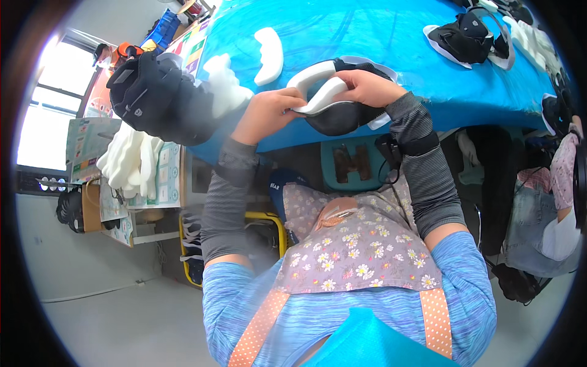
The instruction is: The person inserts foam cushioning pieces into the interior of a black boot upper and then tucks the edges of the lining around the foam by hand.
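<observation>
Just over the near edge of the table is a black cap, with its open side facing up. A curved white foam insert lies along the inside of its rim. My left hand pinches the left end of the foam at the cap's edge. From the other side my right hand grips the foam inside the cap, thumb and fingers closed on it. Part of the cap's far side is hidden behind my right hand.
Blue sheeting covers the table. A loose foam strip lies beyond my left hand, near stacked black caps and a foam pile. Another black cap sits far right. A person's sleeve shows at the right edge.
</observation>
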Demonstrator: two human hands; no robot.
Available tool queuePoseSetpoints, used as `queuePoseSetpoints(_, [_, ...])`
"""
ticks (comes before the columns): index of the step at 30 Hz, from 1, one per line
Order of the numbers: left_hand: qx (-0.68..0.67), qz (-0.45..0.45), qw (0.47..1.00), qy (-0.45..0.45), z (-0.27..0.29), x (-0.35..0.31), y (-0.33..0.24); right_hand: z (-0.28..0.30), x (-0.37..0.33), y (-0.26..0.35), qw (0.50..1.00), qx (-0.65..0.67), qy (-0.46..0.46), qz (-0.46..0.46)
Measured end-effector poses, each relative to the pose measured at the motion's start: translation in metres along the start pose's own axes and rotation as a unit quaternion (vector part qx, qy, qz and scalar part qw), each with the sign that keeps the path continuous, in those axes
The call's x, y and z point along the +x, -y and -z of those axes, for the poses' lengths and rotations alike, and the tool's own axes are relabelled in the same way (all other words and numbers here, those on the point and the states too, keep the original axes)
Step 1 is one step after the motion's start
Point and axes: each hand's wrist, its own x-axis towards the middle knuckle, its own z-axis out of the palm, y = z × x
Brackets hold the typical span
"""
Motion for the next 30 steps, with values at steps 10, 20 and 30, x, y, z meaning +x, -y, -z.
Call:
queuePoseSetpoints(10, [0.138, 0.056, 0.986, -0.074, -0.007, 0.003, -0.059, -0.009, 0.008, -0.018, 0.993, 0.018, -0.116, 0.000])
queuePoseSetpoints(20, [0.050, 0.146, 0.981, -0.118, -0.038, 0.003, -0.042, 0.000, 0.007, -0.017, 0.999, -0.013, -0.034, 0.000])
queuePoseSetpoints(30, [0.179, 0.134, 0.949, -0.223, -0.046, 0.020, -0.086, 0.002, 0.000, -0.021, 0.995, -0.016, -0.078, 0.063])
